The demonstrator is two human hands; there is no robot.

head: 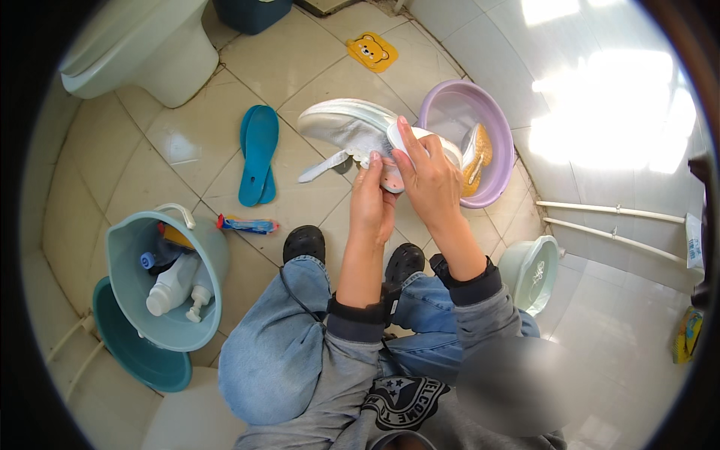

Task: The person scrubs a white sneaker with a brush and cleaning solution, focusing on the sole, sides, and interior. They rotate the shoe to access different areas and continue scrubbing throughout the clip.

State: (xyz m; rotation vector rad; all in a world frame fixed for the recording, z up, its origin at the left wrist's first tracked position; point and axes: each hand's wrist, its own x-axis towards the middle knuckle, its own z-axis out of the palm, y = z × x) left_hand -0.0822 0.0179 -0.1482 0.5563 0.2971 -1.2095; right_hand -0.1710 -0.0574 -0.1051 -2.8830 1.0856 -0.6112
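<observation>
A white shoe (349, 121) is held over the tiled floor, its toe pointing left. My left hand (371, 199) grips it from below, near a part with a pink lining (392, 181). A loose white strap (323, 167) hangs from its side. In my right hand (430, 174) is a white-backed scrub brush (400, 140), its dark bristles pressed against the shoe's upper. White foam shows beside my left thumb. Behind my right hand stands a purple basin (430, 101) with water and another shoe (478, 160) with a tan sole turned outward.
Two blue insoles (260, 154) and a colourful wrapper (247, 224) lie on the floor at left. A pale bucket (126, 264) of bottles leans over a teal basin (135, 360). A light green basin (509, 264) stands at right, the toilet (169, 67) at upper left.
</observation>
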